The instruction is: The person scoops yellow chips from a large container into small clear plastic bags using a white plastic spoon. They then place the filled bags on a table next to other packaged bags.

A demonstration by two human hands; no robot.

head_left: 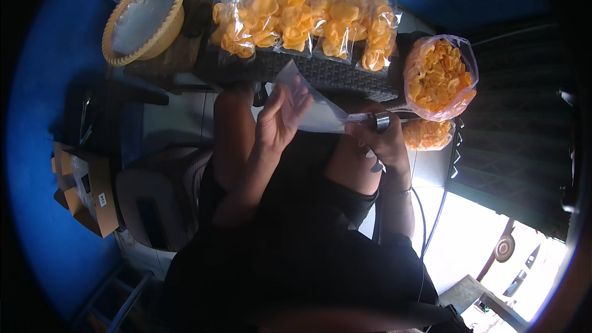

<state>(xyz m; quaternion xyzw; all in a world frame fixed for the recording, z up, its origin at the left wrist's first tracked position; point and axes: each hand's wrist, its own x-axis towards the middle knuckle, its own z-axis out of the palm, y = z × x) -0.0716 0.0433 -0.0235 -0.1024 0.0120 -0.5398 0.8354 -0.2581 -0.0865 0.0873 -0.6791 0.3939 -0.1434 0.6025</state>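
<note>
A clear, flat plastic bag [320, 111] is stretched between my two hands above my lap. My left hand [279, 117] has hold of its left part, and some fingers show through the film. On the right, my right hand [385, 139] is closed round a shiny metal tool [382, 123] with a curved band; its kind is partly hidden by the fingers. The bag's right corner meets this hand near the thumb. Beyond my hands, several clear bags filled with orange crackers [296, 18] stand in rows on a dark woven table [271, 69].
To the right sits a large open pinkish bag of crackers [439, 77], with another cracker bag [427, 134] below it. A yellow woven basket [176, 15] holding clear plastic film is at the far left. Lower left are a dark chair [154, 203] and a cardboard box [102, 191].
</note>
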